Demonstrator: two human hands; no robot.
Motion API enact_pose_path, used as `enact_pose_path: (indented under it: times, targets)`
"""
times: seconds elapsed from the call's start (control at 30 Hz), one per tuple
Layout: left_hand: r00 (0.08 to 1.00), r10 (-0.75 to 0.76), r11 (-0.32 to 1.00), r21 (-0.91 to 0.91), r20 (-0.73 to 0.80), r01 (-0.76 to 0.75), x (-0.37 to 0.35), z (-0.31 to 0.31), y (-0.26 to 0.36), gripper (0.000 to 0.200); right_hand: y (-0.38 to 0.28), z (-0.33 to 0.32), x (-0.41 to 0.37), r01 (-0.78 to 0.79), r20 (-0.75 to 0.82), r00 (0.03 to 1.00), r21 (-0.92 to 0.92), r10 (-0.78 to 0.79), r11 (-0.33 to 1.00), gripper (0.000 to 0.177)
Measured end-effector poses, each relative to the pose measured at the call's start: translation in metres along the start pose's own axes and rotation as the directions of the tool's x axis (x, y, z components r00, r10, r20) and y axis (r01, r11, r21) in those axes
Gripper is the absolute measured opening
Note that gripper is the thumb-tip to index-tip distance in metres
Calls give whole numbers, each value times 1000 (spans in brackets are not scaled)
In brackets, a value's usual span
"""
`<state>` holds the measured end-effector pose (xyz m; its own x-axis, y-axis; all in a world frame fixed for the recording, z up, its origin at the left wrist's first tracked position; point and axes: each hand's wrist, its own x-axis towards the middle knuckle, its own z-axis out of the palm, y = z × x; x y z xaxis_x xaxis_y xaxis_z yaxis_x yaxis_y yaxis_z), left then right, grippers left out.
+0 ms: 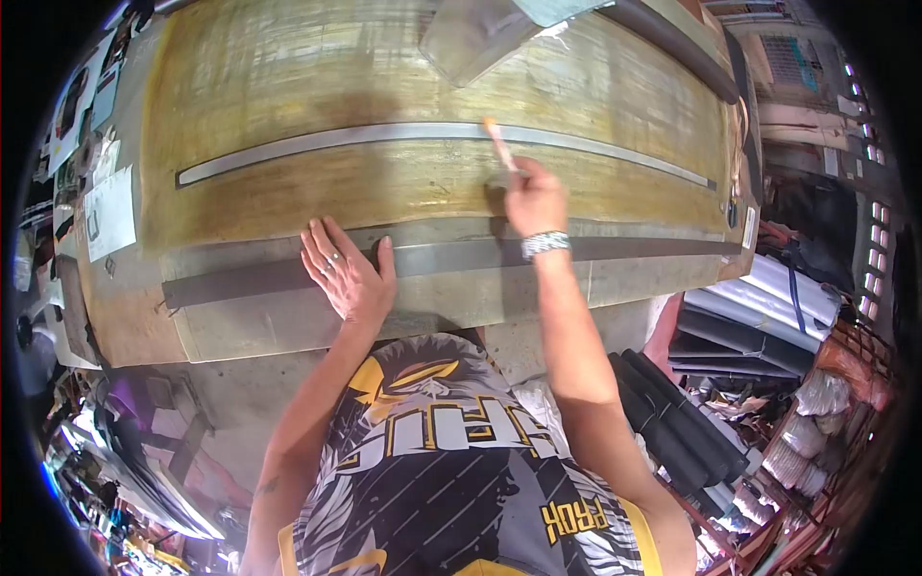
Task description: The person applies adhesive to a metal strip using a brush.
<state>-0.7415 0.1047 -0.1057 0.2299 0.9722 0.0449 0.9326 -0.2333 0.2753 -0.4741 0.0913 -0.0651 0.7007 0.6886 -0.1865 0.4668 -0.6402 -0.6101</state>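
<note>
Slim tool with a pale orange handle, one only, sits pinched in the fingers of the right hand. Its handle end points up and away from the person, and its working end is down at the yellow sheet; blur hides what kind of tip it has. The tool stands just below the upper metal strip, near the middle of the worktop. One metal watch band circles the right wrist.

The left hand lies flat with its fingers spread, pressing on the lower dark strip. It wears one ring. The two hands are near each other but apart.

Two long strips run across the worktop: the upper one pale grey and lying on the yellow sheet, the lower one darker and along the sheet's near edge. One clear plastic piece rests at the far edge of the sheet. Several papers lie at the left end of the worktop. Dark rolls are stacked on the floor to the right of the person; their number cannot be told.
</note>
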Motion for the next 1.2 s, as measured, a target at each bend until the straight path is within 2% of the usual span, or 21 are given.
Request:
enact_pose_path:
  times: [0.07,0.13,0.27,0.4,0.47,0.53,0.57,0.67,0.73,0.77,0.87,0.9,0.93,1.0,1.13,1.2]
  targets:
    - [1000,-4,1000,-6,3,4,1,0,-1,91,-10,-23,-3,-126,-49,992,-186,119,974,25]
    - [1000,1,1000,-4,16,-1,-1,1,-3,93,-14,1,-14,6,-22,1000,-219,-11,976,26]
    - [1000,14,1000,1,24,-14,0,2,-3,97,-77,32,-38,45,136,990,-151,-24,988,23]
    - [1000,12,1000,-3,17,-12,0,0,-2,92,-29,7,-17,48,34,998,-63,-46,997,21]
    - [1000,5,1000,-4,27,-5,1,-2,-1,92,23,-19,-2,76,-81,993,-106,-85,992,20]
    - [1000,-11,1000,9,28,11,0,-2,-2,92,33,-49,6,-152,-117,984,-180,133,972,20]
    - [1000,-3,1000,15,31,2,-2,0,0,92,44,-54,11,-194,-119,978,-195,174,961,21]
    - [1000,-1,999,33,19,1,-1,0,2,91,19,-24,-2,-93,-51,995,-214,84,972,22]
    - [1000,5,999,38,10,-5,0,1,3,90,2,-10,-10,-60,-39,998,-134,55,989,22]
    - [1000,11,999,41,6,-11,0,2,3,90,1,-13,-8,-90,8,996,-77,91,993,23]
    - [1000,21,998,52,5,-22,0,3,1,90,40,-37,11,-171,-39,985,-14,170,985,24]
    - [1000,20,998,52,4,-20,0,3,2,90,45,-48,14,-124,-125,986,-118,109,985,25]
    - [1000,15,999,52,5,-15,0,3,2,90,49,-57,17,-202,-155,973,-194,173,960,24]
    - [1000,10,998,60,8,-10,0,4,2,90,47,-47,13,-132,-119,987,-223,108,966,21]
    - [1000,4,998,59,4,-4,0,5,2,91,-16,6,-14,67,-57,995,-158,-77,985,20]
    - [1000,8,999,54,0,-8,-1,5,2,92,-54,21,-28,98,56,994,-128,-91,987,22]
